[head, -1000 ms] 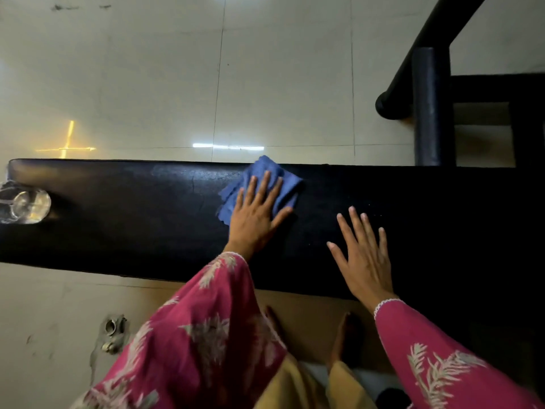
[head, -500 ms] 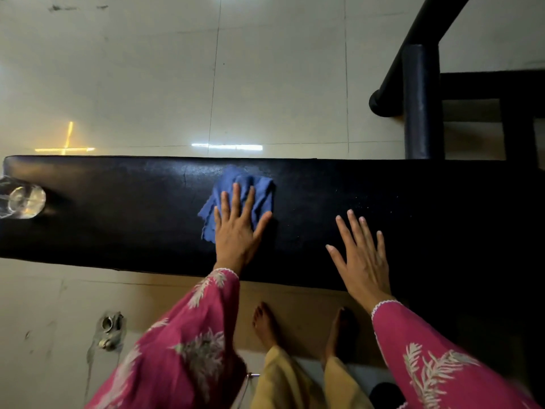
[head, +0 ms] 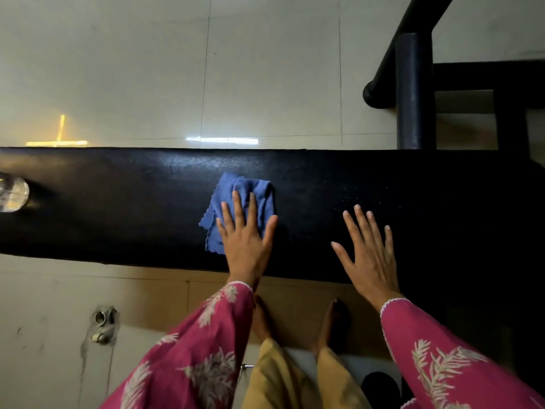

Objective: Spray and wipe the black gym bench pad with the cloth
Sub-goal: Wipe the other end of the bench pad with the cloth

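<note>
The black gym bench pad (head: pixel 118 208) runs across the view from left to right. A crumpled blue cloth (head: pixel 236 190) lies on its middle. My left hand (head: pixel 246 234) presses flat on the cloth with straight, spread fingers. My right hand (head: pixel 368 249) rests flat on the bare pad to the right of the cloth, fingers spread, holding nothing. A clear bottle (head: pixel 11 193) sits on the pad at the far left edge, mostly cut off.
Black metal frame bars (head: pixel 413 93) rise behind the pad at the upper right. Pale floor tiles (head: pixel 265 69) lie beyond the pad. My bare feet (head: pixel 333 323) stand on the floor below the pad's near edge. A small metal floor fitting (head: pixel 103 323) sits at lower left.
My left hand slid the cloth from the pad's far edge toward the near side and slightly left. My right hand stayed flat in the same place.
</note>
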`<state>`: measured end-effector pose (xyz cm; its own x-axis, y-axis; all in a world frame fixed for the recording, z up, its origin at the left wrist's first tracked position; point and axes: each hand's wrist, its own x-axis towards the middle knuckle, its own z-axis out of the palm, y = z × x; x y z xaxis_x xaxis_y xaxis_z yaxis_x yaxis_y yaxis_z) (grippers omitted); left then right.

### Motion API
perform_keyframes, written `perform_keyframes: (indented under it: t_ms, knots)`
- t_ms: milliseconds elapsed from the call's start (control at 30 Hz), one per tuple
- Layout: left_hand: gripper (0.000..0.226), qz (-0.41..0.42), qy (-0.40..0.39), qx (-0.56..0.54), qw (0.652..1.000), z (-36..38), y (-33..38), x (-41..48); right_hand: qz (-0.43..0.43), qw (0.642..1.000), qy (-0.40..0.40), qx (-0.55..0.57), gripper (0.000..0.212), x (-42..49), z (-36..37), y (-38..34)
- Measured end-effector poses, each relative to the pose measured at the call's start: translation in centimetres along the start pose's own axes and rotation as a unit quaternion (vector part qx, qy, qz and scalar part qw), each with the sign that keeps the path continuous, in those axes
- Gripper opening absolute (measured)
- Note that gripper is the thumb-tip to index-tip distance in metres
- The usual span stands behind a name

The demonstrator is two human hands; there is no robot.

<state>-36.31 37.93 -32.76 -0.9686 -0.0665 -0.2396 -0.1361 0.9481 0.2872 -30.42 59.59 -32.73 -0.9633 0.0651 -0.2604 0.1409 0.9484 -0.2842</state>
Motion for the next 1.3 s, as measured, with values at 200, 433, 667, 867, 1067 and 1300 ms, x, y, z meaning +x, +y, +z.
perform_keyframes:
  t_ms: [200, 433, 667, 867, 1067, 1300]
  knots:
    - [0.070, 0.230, -0.032, 0.083, 0.969, 1.0, 0.5, -1.9, 0.007, 1.000, 0.011, 0.011, 0.069, 0.2, -0.4, 1.1]
    - [0.083, -0.016, -0.012, 0.015, 1.000, 0.1, 3.2, 2.1, 0.013, 1.000, 0.017, 0.007, 0.071, 0.1, -0.6, 1.9]
    - [0.077, 0.208, -0.042, 0.092, 0.973, 0.1, 2.4, 3.0, 0.019, 1.000, 0.018, 0.012, 0.073, 0.4, -0.9, 2.3]
    - [0.072, -0.058, -0.031, 0.010, 0.998, -0.3, 6.9, 6.5, 0.014, 0.999, 0.030, 0.015, 0.075, 1.0, -1.1, 2.7]
    - [0.070, 0.193, -0.077, 0.078, 0.975, -0.2, 6.8, 5.9, 0.029, 0.999, 0.028, 0.026, 0.076, 0.5, -1.0, 2.3]
    - [0.071, 0.031, -0.054, 0.029, 0.998, 0.3, 8.9, 5.8, 0.033, 0.999, 0.027, 0.023, 0.074, 0.4, -0.4, 2.3]
